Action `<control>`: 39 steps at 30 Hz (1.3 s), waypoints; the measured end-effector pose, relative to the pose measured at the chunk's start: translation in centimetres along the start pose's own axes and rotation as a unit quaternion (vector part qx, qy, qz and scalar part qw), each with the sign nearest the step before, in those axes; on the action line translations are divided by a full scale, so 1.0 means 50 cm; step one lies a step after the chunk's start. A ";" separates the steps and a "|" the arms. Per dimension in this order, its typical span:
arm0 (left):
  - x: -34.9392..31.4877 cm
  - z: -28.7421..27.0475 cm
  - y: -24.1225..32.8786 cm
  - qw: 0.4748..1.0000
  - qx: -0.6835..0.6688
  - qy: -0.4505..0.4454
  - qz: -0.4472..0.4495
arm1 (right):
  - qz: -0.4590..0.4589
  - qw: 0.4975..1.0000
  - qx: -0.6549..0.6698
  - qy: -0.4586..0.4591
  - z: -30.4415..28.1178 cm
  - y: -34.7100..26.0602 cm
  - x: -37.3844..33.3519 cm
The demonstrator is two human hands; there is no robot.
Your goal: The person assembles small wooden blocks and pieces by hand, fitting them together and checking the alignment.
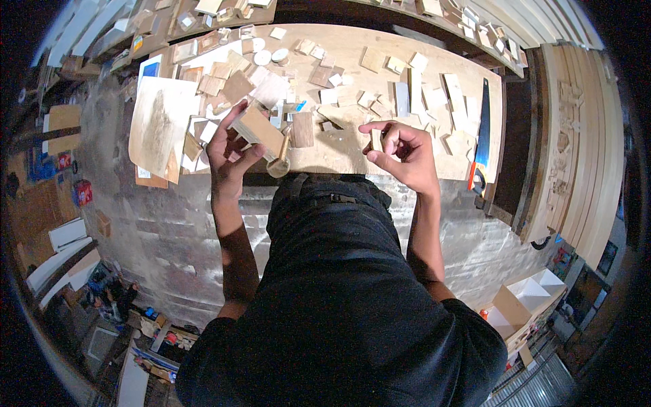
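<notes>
My left hand (pixel 232 150) grips a wooden block (pixel 259 130) tilted over the near edge of the workbench. At the block's lower end a round wooden piece (pixel 278 167) with a thin upright part shows; whether it is joined to the block I cannot tell. Between the thumb and fingers of my right hand (pixel 401 150) is a small pale wood piece (pixel 376 140), held apart from the block. On the bench between the hands lie a brown wood piece (pixel 303 130) and a small dark-sided offcut (pixel 330 126).
Wood offcuts (pixel 325 74) cover much of the workbench (pixel 339 161). A handsaw (pixel 483 129) lies along its right end. Thin wooden sheets (pixel 161 122) overhang the left end. Shelves with scraps (pixel 468 27) run behind, long boards (pixel 583 149) stand at the right, and an open box (pixel 525 305) sits lower right.
</notes>
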State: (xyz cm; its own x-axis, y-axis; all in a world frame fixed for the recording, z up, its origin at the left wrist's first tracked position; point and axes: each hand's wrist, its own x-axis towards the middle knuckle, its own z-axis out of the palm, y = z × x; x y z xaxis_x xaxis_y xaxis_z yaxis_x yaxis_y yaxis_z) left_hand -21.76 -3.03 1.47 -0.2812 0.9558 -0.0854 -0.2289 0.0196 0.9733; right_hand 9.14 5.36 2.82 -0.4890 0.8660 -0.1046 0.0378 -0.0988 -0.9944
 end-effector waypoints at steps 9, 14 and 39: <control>-0.005 0.025 -0.004 0.998 -0.003 -0.058 -0.012 | 0.070 0.995 0.064 0.017 0.007 -0.029 0.004; 0.001 0.033 0.013 0.998 -0.001 -0.052 -0.018 | 0.030 0.998 0.037 0.029 -0.004 -0.012 -0.001; 0.000 0.170 0.061 0.971 0.107 -0.212 0.016 | 0.035 0.998 0.030 -0.036 0.027 -0.072 0.010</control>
State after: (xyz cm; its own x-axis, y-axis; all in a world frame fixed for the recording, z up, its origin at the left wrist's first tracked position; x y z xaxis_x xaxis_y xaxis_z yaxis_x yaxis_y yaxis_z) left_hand -14.52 -0.48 6.25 0.1355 0.9908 -0.0033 -0.0138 0.0052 0.9999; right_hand 7.58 5.49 6.37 -0.5484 0.8187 -0.1705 0.0237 -0.1886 -0.9818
